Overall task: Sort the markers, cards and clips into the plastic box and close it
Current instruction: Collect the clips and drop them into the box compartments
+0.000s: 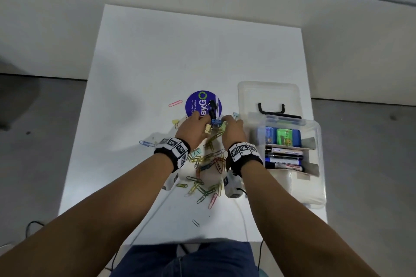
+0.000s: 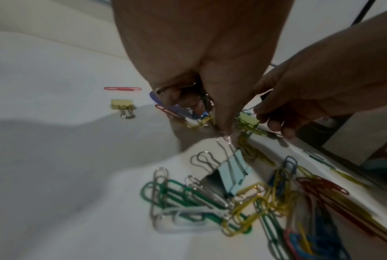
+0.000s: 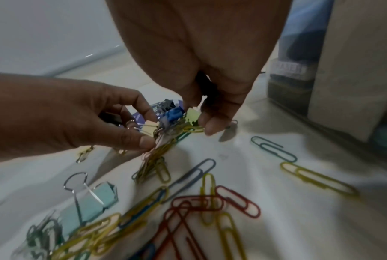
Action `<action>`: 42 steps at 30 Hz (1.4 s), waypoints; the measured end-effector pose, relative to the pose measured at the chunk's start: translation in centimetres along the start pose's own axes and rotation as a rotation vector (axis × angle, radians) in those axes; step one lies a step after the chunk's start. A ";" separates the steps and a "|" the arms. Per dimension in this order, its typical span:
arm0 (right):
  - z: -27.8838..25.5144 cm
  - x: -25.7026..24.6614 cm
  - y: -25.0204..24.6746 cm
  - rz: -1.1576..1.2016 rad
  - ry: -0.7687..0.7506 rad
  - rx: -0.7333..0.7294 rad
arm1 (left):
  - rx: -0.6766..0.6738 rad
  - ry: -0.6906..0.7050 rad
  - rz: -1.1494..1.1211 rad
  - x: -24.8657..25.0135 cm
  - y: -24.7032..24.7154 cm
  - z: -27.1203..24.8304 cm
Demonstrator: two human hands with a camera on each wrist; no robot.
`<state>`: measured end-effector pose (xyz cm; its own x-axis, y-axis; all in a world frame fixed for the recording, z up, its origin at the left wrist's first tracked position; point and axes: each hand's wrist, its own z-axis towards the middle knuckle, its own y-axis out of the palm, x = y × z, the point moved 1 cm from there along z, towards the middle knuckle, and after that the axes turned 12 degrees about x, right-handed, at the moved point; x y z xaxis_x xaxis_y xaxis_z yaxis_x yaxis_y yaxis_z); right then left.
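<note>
Between your two hands a tangled clump of clips (image 3: 172, 126) is gathered, just off the desk (image 1: 157, 51). Your left hand (image 1: 191, 129) curls thumb and fingers (image 3: 143, 140) round one side, your right hand (image 1: 233, 132) pinches the other, so both close on it, likely to lift many at once. More paper clips (image 1: 209, 162) lie scattered nearer you. To your right the plastic box (image 1: 315, 186) stands uncovered, markers (image 1: 284, 158) and cards (image 1: 282, 136) already inside, its lid (image 1: 269, 94) lying behind it. One compartment looks free for the clips.
</note>
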<state>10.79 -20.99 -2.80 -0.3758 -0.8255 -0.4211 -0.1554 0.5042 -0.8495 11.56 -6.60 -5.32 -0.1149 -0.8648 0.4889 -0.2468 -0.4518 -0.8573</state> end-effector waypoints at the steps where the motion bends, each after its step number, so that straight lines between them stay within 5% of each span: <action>1: -0.2 -0.1 0.2 -0.008 -0.003 -0.018 | 0.004 -0.012 -0.015 -0.1 0.0 -0.1; 14: -1.9 1.0 -0.3 -0.039 0.059 -0.098 | 0.026 -0.068 -0.243 -1.1 -3.1 -3.7; 22: -5.1 1.0 -6.5 0.299 0.005 -0.087 | 0.072 -0.056 -0.405 5.1 -6.8 -5.8; 28: -7.4 6.1 -15.3 0.394 -0.042 -0.038 | -0.092 0.135 -0.381 15.0 -6.5 -7.5; 32: -9.1 11.1 -17.0 0.289 0.039 -0.104 | -0.245 0.219 -0.206 19.7 -3.6 -8.3; 36: -10.8 12.8 -15.4 0.243 0.116 -0.248 | -0.340 0.161 -0.143 21.3 -1.0 -8.8; 42: -11.6 11.5 -15.5 0.083 0.026 -0.255 | -0.348 0.204 -0.252 20.4 -2.3 -8.8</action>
<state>-1.71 -35.39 9.24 -0.4197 -0.7734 -0.4750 -0.3467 0.6203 -0.7036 1.35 -21.31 8.00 -0.1885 -0.6609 0.7264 -0.5950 -0.5116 -0.6199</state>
